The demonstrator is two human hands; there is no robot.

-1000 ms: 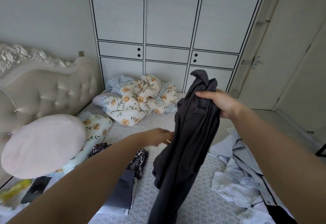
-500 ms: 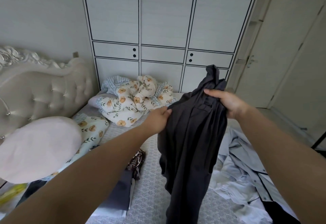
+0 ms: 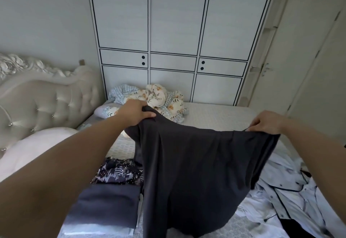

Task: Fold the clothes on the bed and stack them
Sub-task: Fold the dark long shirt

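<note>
**One dark top up, more clothes to go**

While we hold the dark garment [image 3: 196,172] up over the bed [image 3: 215,114], it hangs open between our hands. Our left hand [image 3: 133,113] grips one top corner and our right hand [image 3: 265,121] pinches the other. We think the job is partly done: a folded stack [image 3: 106,202] sits by our left arm. The pale blue shirt [image 3: 286,200] lies messy on the right, and the patterned cloth [image 3: 119,170] may need folding too.
</note>
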